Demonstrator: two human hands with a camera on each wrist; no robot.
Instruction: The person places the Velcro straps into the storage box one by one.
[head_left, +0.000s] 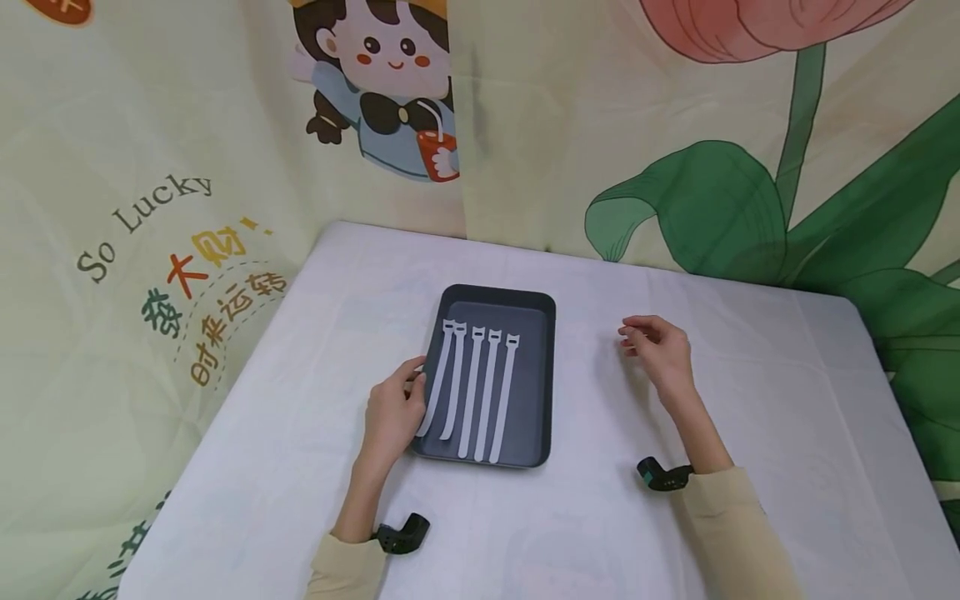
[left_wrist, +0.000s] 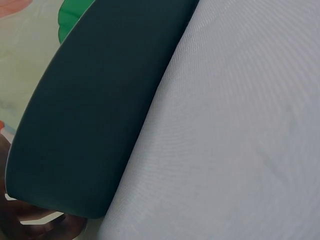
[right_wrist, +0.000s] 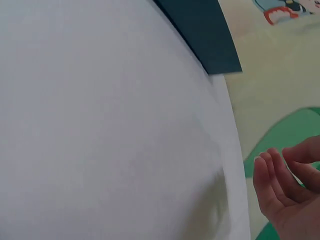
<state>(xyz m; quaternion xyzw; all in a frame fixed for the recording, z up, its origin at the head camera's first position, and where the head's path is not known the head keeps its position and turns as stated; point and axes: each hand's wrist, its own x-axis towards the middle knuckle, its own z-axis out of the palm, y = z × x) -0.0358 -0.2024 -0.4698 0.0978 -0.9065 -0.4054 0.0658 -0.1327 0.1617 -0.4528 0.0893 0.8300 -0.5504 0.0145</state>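
Note:
A dark grey rectangular tray [head_left: 534, 400] lies on the white-covered table. Several white cable ties [head_left: 472, 392] with slotted heads lie side by side in it, heads toward the far end. My left hand [head_left: 393, 412] is at the tray's left side, its thumb and fingers gripping the rim; in the left wrist view its fingers [left_wrist: 70, 226] show dark beside the tray wall [left_wrist: 95, 110]. To the right of the tray, my right hand [head_left: 663, 358] hovers over the table with fingers bent and thumb near them, holding nothing. The right wrist view shows those fingers [right_wrist: 272, 185] at its lower right.
The white tablecloth [head_left: 600, 517] stretches around the tray on every side. Behind the table hangs a printed curtain [head_left: 525, 125] with a cartoon figure and a large flower. Each wrist wears a small black camera, one at the left [head_left: 402, 534] and one at the right [head_left: 663, 475].

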